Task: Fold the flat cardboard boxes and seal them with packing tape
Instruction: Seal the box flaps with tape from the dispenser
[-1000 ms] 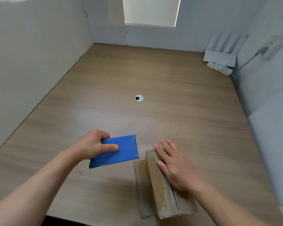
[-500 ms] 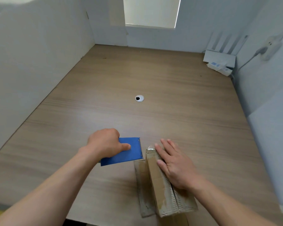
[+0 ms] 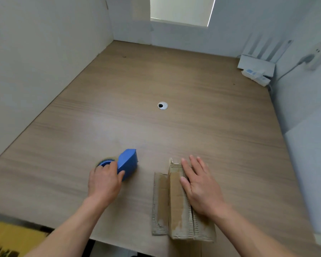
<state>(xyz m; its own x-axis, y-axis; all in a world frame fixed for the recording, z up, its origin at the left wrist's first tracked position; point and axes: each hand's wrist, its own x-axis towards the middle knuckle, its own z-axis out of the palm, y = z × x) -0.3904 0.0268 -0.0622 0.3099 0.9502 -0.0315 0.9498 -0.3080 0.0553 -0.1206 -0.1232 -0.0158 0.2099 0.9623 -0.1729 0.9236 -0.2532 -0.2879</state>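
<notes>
The cardboard box [image 3: 176, 210] sits near the table [image 3: 174, 71] edge under the spread right hand [image 3: 200, 190]: probably light, stiff (crushable too), best gripped by its edges. The left hand [image 3: 104, 182] clutches the tape dispenser [image 3: 128, 162].

soft daylight from the far window [image 3: 182, 10]; wide-angle bending, edges blurred.

matt corrugated cardboard box [image 3: 178, 201], smooth blue plastic tape dispenser [image 3: 127, 163], wood-grain table [image 3: 156, 75]
</notes>
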